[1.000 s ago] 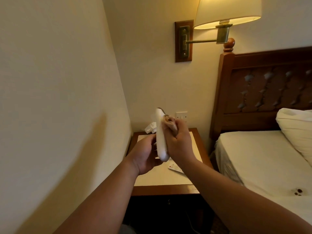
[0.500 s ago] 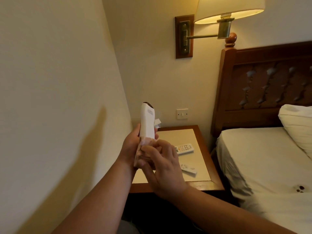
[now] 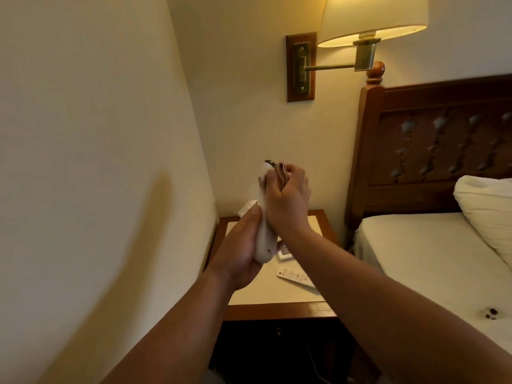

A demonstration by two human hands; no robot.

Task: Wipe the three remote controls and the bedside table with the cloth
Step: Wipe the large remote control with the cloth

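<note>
My left hand [image 3: 240, 245] grips the lower end of a white remote control [image 3: 262, 236], holding it upright above the bedside table [image 3: 277, 310]. My right hand [image 3: 288, 200] is closed around a small pinkish cloth [image 3: 280, 173], pressed against the remote's upper part near its dark tip. Two other white remotes lie on the table's pale top: one [image 3: 296, 277] near the front right, one [image 3: 284, 252] partly hidden behind my hands.
A wall runs close along the left. A white crumpled tissue [image 3: 247, 207] sits at the table's back left corner. A bed with a pillow [image 3: 490, 214] and dark wooden headboard [image 3: 432, 151] stands right of the table. A lit wall lamp [image 3: 371, 22] hangs overhead.
My right hand with the cloth has slid from the remote's lower end up to its top. The remote stays upright in my left hand; the view has shifted slightly.
</note>
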